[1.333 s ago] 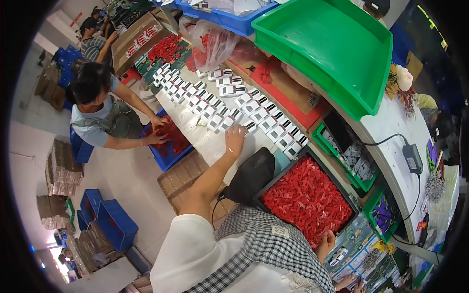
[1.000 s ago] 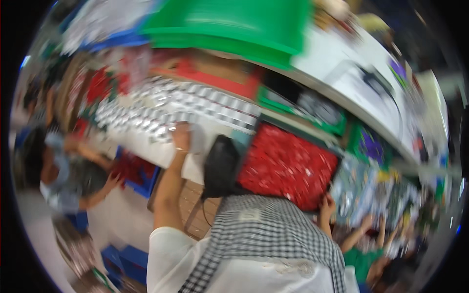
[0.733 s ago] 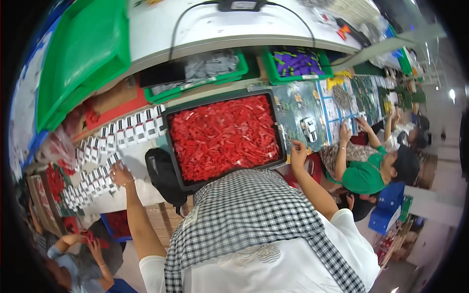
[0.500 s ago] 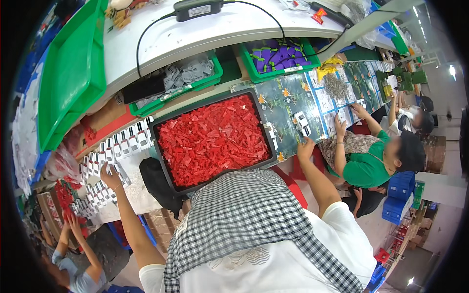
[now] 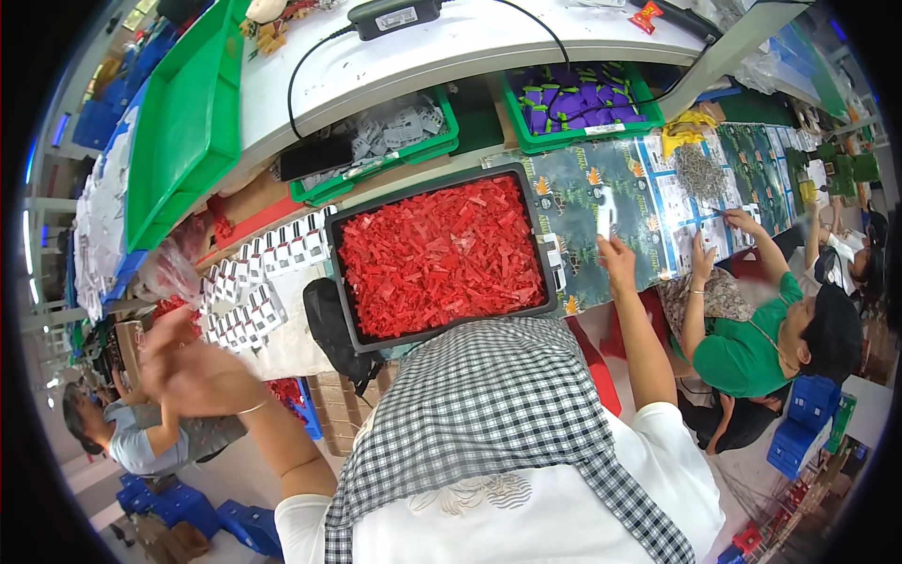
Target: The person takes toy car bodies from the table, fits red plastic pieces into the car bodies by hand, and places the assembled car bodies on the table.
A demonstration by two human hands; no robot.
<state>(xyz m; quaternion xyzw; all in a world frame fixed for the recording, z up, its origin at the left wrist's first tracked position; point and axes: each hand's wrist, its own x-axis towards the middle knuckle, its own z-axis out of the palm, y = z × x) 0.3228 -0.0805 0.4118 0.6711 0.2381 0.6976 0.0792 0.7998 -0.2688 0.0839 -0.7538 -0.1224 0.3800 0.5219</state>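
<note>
two bare hands, arms spread wide. left hand [image 5: 193, 371]: forearm slants to upper left; hand raised at the left side of the bench [image 5: 296, 355], seen beside the nearer row of white pieces [image 5: 246, 321]. fingers blurred and part hidden by one another; cannot tell whether they are curled or spread, or hold anything. thin band at wrist. right hand [image 5: 617, 263]: forearm nearly straight up, wrist slightly bent; thumb and fingertips drawn together at the near end of the white car [image 5: 606, 214]. cannot tell if gripped or only touched. white car is over the patterned sheet [image 5: 573, 254], right of the black tray.

containers: black tray [image 5: 539, 242], centre, slightly tilted in view, heaped with red strips [image 5: 442, 258]. behind it, two green bins under the shelf [image 5: 507, 47]: left bin [image 5: 427, 148] with grey-white parts [image 5: 399, 130], right bin [image 5: 554, 141] with purple and lime parts [image 5: 587, 101]. large green tray [image 5: 188, 141] at upper left, beside the shelf. blue bin [image 5: 308, 414] below the bench at left, red material in it, partly hidden by the left forearm.
</note>
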